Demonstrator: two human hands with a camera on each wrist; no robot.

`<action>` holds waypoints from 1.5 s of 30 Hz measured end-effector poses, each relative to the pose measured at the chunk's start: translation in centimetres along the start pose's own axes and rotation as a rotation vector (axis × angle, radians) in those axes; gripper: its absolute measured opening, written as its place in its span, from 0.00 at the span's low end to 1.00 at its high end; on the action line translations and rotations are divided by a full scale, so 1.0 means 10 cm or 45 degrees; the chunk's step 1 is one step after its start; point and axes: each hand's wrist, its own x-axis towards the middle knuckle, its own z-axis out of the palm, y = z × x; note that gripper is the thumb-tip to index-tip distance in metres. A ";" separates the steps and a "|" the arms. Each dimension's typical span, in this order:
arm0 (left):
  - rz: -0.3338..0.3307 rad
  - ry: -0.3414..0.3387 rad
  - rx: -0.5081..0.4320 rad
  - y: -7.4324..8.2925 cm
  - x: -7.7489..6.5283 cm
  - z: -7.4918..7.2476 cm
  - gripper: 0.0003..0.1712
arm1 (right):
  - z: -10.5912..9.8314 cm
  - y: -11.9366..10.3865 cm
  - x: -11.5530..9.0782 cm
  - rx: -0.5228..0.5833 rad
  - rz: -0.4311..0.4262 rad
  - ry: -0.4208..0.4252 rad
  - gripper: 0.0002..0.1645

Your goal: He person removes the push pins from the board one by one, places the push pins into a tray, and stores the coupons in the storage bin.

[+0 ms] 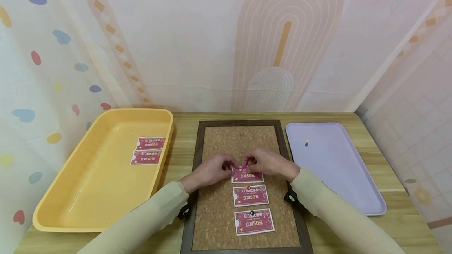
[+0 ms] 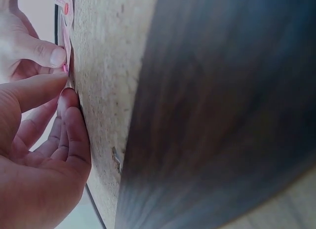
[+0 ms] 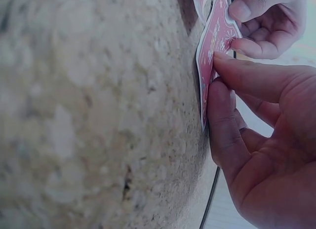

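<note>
Coupon (image 1: pixel 253 176), long axis left-right, between hands: right hand (image 1: pixel 267 162) pinching pink pin (image 1: pixel 245 166) at upper edge, left hand (image 1: pixel 213 168) curled by corner, hold unclear

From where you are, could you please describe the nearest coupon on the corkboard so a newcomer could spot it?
Find the dark-framed corkboard between the yellow tray and the lilac tray. Down its column of three red coupons, the bottom coupon alone has a black pin.

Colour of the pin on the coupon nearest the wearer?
Black pin; shows best in the head view.
</note>
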 end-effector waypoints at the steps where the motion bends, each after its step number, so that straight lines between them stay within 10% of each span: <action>1: -0.005 -0.002 -0.002 0.00 0.00 0.00 0.08 | 0.00 0.00 0.00 -0.001 0.000 -0.003 0.05; 45: -0.072 0.004 0.058 0.08 0.01 -0.02 0.08 | -0.08 -0.01 0.01 -0.032 -0.032 -0.040 0.06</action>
